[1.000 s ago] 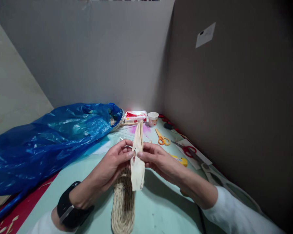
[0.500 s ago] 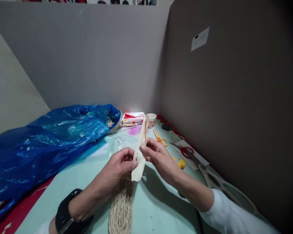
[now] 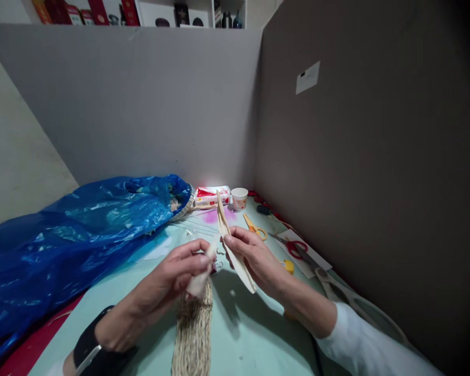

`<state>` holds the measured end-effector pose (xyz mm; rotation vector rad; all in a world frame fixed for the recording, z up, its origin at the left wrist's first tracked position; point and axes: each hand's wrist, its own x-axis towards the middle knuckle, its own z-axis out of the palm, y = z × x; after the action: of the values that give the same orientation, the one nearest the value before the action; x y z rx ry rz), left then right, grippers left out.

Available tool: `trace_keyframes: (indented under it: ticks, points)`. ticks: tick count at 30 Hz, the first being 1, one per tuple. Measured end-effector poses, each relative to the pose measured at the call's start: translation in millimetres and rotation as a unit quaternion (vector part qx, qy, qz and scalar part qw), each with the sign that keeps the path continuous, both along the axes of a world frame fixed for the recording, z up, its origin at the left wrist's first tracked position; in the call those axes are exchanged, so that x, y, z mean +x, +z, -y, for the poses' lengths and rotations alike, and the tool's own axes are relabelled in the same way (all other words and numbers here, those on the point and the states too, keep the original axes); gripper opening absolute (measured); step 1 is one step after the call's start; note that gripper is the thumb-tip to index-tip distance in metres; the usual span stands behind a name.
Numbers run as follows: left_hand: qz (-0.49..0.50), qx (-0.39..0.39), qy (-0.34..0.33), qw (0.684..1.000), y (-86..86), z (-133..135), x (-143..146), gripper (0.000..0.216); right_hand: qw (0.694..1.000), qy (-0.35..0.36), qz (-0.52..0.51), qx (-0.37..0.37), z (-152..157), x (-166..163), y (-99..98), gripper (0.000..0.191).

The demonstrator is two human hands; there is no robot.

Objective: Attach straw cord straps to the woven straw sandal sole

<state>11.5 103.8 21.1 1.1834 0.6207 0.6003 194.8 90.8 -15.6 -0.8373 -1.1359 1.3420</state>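
Note:
My right hand (image 3: 250, 256) pinches a long, pale, dry leaf-like strip (image 3: 245, 271), perhaps husk, which is folded lengthwise and points away from me. Closed around a second, shorter pale piece (image 3: 199, 284) is my left hand (image 3: 184, 269), slightly blurred; the piece hangs down below its fingers. Whether the two pieces still join between the hands, I cannot tell. Under my left hand a coiled, braided straw piece (image 3: 192, 334) lies on the pale green table cover (image 3: 258, 339), its far end partly hidden.
A blue plastic bag (image 3: 82, 235) with a basket rim spreads across the left. At the back are a red-and-white packet (image 3: 212, 196) and a paper cup (image 3: 239, 199). Yellow scissors (image 3: 254, 227), red-handled scissors (image 3: 295, 248) and large grey-handled scissors (image 3: 352, 297) lie right, beside the partition (image 3: 356, 156).
The wide pale strip held by both hands has been parted: my left hand has drawn a piece down and left, while my right keeps the narrower strip. The view has tilted up slightly.

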Motion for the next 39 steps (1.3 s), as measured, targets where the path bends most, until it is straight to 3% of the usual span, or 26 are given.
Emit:
trace_keyframes:
  ticks: [3, 11, 23, 30, 39]
  points:
    - [-0.078, 0.060, 0.007, 0.995, 2.1, 1, 0, 0.021, 1.000, 0.009, 0.014, 0.015, 2, -2, 1.8, 0.031]
    - [-0.107, 0.194, 0.168, 0.961, -5.3, 3, 10, 0.017, 0.997, 0.035, 0.063, 0.025, 12, -12, 8.3, 0.034]
    - [-0.094, 0.145, 0.126, 0.977, -7.1, 1, 6, 0.013, 0.996, 0.049, 0.072, 0.021, 11, -8, 5.6, 0.029]
    - [-0.139, 0.219, 0.147, 0.954, -10.9, -4, 8, 0.016, 0.997, 0.049, 0.062, 0.013, 8, -8, -0.6, 0.031]
    - [-0.092, 0.151, 0.078, 0.981, -8.8, 2, 10, 0.010, 0.996, 0.080, -0.009, -0.026, 9, -10, -7.7, 0.023]
